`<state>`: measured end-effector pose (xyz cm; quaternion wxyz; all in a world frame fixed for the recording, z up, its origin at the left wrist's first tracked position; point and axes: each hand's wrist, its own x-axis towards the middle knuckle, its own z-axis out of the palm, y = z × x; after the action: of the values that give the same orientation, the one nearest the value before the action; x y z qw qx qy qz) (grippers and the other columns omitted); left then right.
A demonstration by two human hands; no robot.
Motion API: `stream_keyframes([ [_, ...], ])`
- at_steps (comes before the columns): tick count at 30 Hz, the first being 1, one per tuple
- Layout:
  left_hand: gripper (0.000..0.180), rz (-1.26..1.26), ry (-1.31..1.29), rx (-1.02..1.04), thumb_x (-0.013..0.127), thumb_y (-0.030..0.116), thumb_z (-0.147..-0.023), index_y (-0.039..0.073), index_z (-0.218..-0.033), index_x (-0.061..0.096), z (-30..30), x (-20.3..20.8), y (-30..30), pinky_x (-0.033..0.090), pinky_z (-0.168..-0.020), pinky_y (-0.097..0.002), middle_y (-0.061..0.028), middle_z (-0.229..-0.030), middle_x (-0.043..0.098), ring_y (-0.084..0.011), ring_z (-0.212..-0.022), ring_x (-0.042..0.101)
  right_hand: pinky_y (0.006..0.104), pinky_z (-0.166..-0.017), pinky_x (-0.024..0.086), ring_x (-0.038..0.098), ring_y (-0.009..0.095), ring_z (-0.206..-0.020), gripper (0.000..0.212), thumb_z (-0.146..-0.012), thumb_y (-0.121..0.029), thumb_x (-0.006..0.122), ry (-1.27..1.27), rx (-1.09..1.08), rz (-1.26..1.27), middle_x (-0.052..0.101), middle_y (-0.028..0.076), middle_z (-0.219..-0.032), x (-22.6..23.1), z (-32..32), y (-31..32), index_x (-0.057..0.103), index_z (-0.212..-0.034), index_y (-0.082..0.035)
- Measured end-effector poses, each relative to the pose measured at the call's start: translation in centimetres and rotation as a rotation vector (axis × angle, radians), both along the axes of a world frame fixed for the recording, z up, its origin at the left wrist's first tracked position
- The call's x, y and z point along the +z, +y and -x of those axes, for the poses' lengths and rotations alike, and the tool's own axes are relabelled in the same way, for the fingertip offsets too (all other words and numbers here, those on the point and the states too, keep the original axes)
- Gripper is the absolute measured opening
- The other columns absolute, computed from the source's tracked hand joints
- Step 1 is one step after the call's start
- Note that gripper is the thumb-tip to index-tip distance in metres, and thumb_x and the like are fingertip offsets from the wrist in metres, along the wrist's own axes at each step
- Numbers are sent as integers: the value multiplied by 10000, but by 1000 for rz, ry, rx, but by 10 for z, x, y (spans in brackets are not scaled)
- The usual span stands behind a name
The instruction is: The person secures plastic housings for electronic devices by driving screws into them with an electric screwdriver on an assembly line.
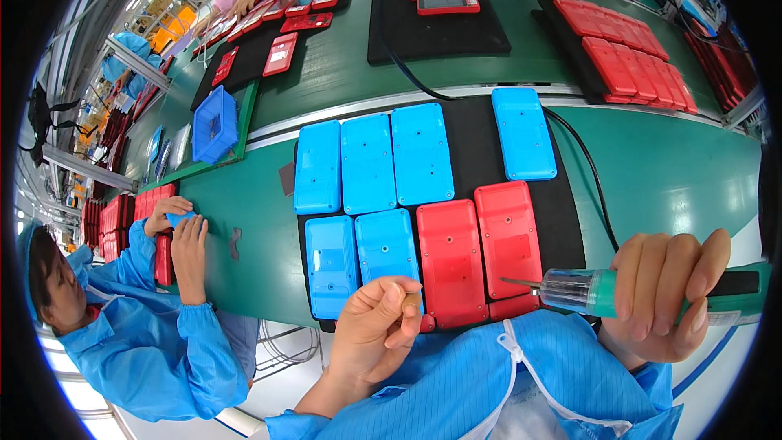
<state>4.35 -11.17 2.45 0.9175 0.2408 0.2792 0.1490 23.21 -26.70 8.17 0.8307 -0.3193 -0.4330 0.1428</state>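
Observation:
My right hand [664, 289] is wrapped round a green electric screwdriver [574, 288] with a clear front sleeve. Its thin bit points left, over the lower part of a red plastic case [509, 232]; whether the tip touches it I cannot tell. My left hand [379, 326] is closed in a pinch, thumb against fingers, in front of a blue case [386, 246]; what it holds, if anything, is too small to name. Another red case [450, 261] lies between the hands. More blue cases [366, 163] lie in a row behind, on a black mat [472, 143].
A single blue case [524, 134] lies at the mat's far right, beside a black cable [590, 163]. Farther off are a blue bin [215, 125], stacked red cases [623, 57] and red devices [448, 3]. At left, a co-worker in blue [155, 334] handles a blue piece.

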Motion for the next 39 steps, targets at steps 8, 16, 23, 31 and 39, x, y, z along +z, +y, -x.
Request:
stream_keyframes([
  [8, 132, 143, -137, -59, 464, 128, -894, 35, -971, 518, 1, -3, 0, 382, -441, -168, -78, -790, 576, -132, -661, 597, 260, -472, 481, 538, 129, -464, 196, -825, -129, 585, -80, 100, 9, 525, 27, -568, -1, 2, 3, 401, -879, -86],
  [16, 168, -15, -132, -123, 456, 186, -907, 35, -920, 527, -6, -3, -9, 336, -464, -181, -71, -744, 553, -99, -570, 485, 259, -435, 476, 531, 129, -453, 198, -828, -110, 578, -53, 153, -108, 525, 40, -565, 7, 4, 5, 393, -879, -64],
  [23, 237, -202, -64, -148, 453, 242, -915, 30, -866, 546, -15, -7, -18, 293, -490, -192, -40, -690, 506, -85, -565, 409, 216, -388, 474, 530, 100, -396, 194, -790, -72, 600, 56, 149, -293, 528, 45, -517, 8, 23, 26, 407, -806, -65],
  [31, 251, -214, -12, -163, 448, 240, -912, 13, -859, 541, -17, -6, -17, 300, -480, -202, -54, -670, 499, -90, -536, 397, 207, -404, 480, 548, 115, -419, 194, -788, -78, 608, -96, 177, -221, 547, 54, -541, 5, 18, 22, 419, -826, -65],
  [39, 270, -224, -4, -215, 437, 229, -919, -7, -836, 537, -18, -5, -16, 298, -478, -200, -37, -628, 469, -81, -526, 368, 217, -431, 491, 567, 122, -454, 187, -788, -63, 606, -147, 223, -162, 554, 53, -555, 7, 17, 25, 424, -831, -71],
])
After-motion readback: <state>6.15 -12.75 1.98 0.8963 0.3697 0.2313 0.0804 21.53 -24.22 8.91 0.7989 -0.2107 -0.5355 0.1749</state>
